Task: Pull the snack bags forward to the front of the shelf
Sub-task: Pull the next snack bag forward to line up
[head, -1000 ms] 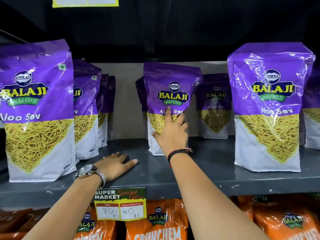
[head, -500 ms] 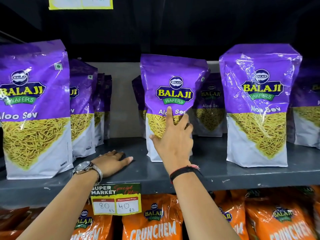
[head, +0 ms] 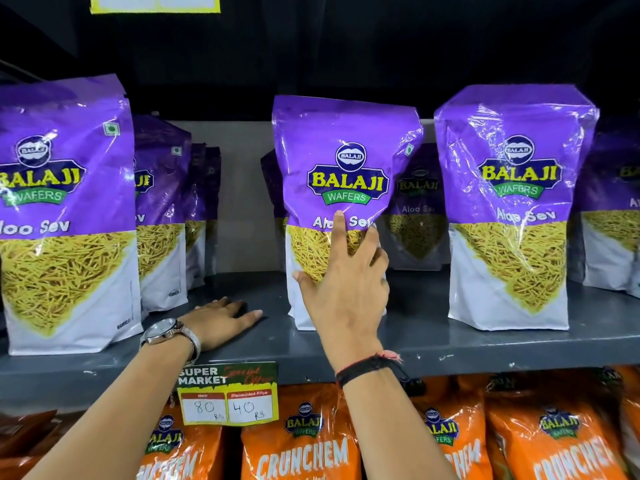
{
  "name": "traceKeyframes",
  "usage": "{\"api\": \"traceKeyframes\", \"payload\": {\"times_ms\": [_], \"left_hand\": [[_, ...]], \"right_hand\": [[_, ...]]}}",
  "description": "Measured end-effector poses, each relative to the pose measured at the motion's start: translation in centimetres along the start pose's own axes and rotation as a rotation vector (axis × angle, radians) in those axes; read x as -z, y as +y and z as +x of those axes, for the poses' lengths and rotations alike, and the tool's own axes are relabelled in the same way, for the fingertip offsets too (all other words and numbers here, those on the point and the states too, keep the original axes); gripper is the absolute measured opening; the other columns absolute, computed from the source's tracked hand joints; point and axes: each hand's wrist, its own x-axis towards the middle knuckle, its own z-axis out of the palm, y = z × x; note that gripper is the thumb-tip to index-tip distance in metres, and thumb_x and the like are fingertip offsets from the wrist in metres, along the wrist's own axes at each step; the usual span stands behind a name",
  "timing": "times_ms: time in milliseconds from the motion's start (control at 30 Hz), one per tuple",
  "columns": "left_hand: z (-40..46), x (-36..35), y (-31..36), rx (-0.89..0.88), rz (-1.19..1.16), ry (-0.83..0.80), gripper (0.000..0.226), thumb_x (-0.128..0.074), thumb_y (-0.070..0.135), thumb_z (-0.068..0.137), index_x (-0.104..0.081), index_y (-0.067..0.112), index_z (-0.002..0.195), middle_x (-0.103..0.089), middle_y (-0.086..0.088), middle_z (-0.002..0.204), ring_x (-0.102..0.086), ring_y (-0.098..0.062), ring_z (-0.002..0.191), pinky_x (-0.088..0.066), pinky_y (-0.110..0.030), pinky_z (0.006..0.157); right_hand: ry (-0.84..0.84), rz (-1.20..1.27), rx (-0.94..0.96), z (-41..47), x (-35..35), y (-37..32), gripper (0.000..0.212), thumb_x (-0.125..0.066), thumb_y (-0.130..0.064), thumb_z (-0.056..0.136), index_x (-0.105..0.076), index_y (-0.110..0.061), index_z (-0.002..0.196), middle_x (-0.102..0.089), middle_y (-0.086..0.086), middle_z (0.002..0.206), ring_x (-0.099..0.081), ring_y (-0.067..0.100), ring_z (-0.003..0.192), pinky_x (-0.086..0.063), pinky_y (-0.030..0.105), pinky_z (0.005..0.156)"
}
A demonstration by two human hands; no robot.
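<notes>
Right hand (head: 346,289) is spread over the front of the middle purple bag (head: 343,188), thumb at the left edge, forefinger pointing up to the lettering and the other fingers curling round the right side, so it grips the pack low down. Left hand (head: 221,320) lies flat and loose on the grey shelf (head: 485,344) with nothing in it, a wristwatch (head: 162,332) just behind it.

As for progress, the left purple bag (head: 65,216) stands closest to the lip, and the right purple bag (head: 512,209) stands near the front too. The middle one stands a little behind their line, so I judge it nearly but not quite home. More purple bags stand further in: a row behind the left one (head: 162,209), one behind the middle (head: 417,216), and another at the far right edge (head: 613,216). Those look like the work left.

Each purple pack reads "BALAJI WAFERS" over "Aloo Sev", with a small green-dot mark in the top corner. The orange bags (head: 304,445) on the tier below carry the Balaji badge and "CRUNCHEM". A price tag (head: 228,393) clipped to the shelf edge says "SUPER MARKET", with red script I cannot make out, then handwritten "80" and "40" in two boxes. A yellow-edged label (head: 156,3) overhead is too cropped to read.
</notes>
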Motion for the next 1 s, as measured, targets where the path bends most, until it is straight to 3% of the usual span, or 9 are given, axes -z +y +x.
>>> {"api": "traceKeyframes", "payload": {"times_ms": [800, 1000], "left_hand": [[-0.1, 0.0, 0.0, -0.010, 0.001, 0.017, 0.061, -0.023, 0.055, 0.093, -0.028, 0.021, 0.144, -0.021, -0.010, 0.156, -0.020, -0.024, 0.144, -0.016, -0.038, 0.118], [-0.2, 0.0, 0.0, 0.002, -0.003, 0.004, 0.063, -0.023, 0.057, 0.092, -0.023, 0.024, 0.146, -0.012, -0.010, 0.159, -0.013, -0.024, 0.146, -0.010, -0.039, 0.120]], "right_hand": [[0.034, 0.047, 0.033, -2.3, 3.2, 0.3, 0.088, -0.064, -0.055, 0.076, -0.012, -0.033, 0.144, -0.019, 0.012, 0.147, -0.031, 0.034, 0.126, -0.045, 0.043, 0.088], [0.063, 0.035, 0.041, -2.9, 4.3, 0.2, 0.088, -0.065, -0.057, 0.073, -0.016, -0.033, 0.143, -0.022, 0.012, 0.145, -0.035, 0.034, 0.123, -0.044, 0.044, 0.089]]}}
